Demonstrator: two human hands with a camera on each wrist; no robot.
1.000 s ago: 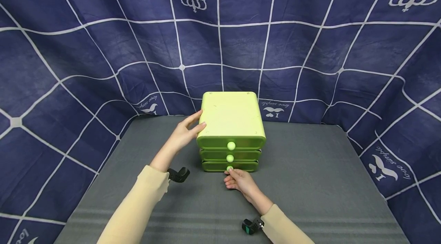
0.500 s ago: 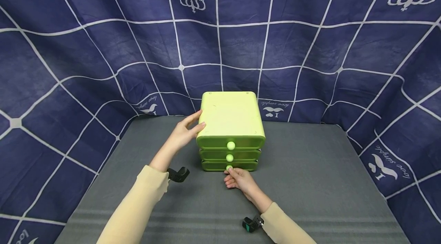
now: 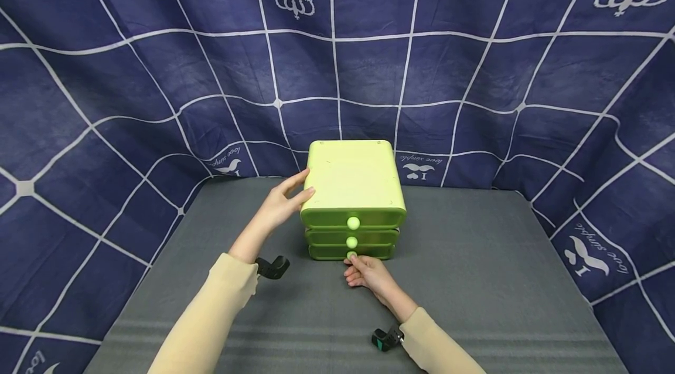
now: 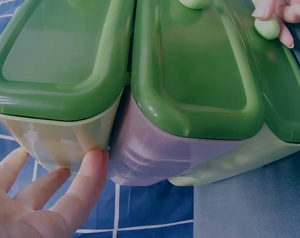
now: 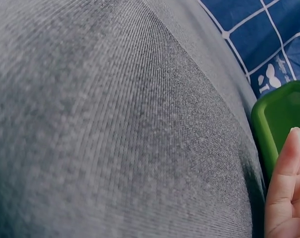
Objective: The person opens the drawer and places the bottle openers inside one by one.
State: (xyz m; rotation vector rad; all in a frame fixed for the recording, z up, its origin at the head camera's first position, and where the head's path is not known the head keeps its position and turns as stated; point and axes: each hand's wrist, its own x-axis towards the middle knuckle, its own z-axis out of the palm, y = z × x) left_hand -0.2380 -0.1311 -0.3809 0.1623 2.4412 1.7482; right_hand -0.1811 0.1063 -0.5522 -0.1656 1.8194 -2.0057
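Note:
A small light-green chest of drawers (image 3: 354, 177) has three dark-green drawer fronts stacked one above another, each with a round pale-green knob. My left hand (image 3: 281, 203) rests against its left side near the top; the left wrist view shows those fingertips (image 4: 93, 161) touching the side below the top drawer front (image 4: 56, 54). At the bottom drawer (image 3: 327, 252), my right hand (image 3: 371, 277) pinches the knob (image 4: 267, 29) between thumb and fingers. Just the edge of my right hand (image 5: 286, 191) shows in the right wrist view, beside a green drawer front (image 5: 283, 114).
The chest stands on a grey cloth-covered table (image 3: 464, 280). A navy curtain (image 3: 448, 69) with white grid lines hangs behind it and on both sides. Black wrist devices (image 3: 273, 268) sit at both sleeve cuffs.
The bottom drawer has slid slightly inward, with my right hand moving along at its knob. My left hand stays in place against the chest.

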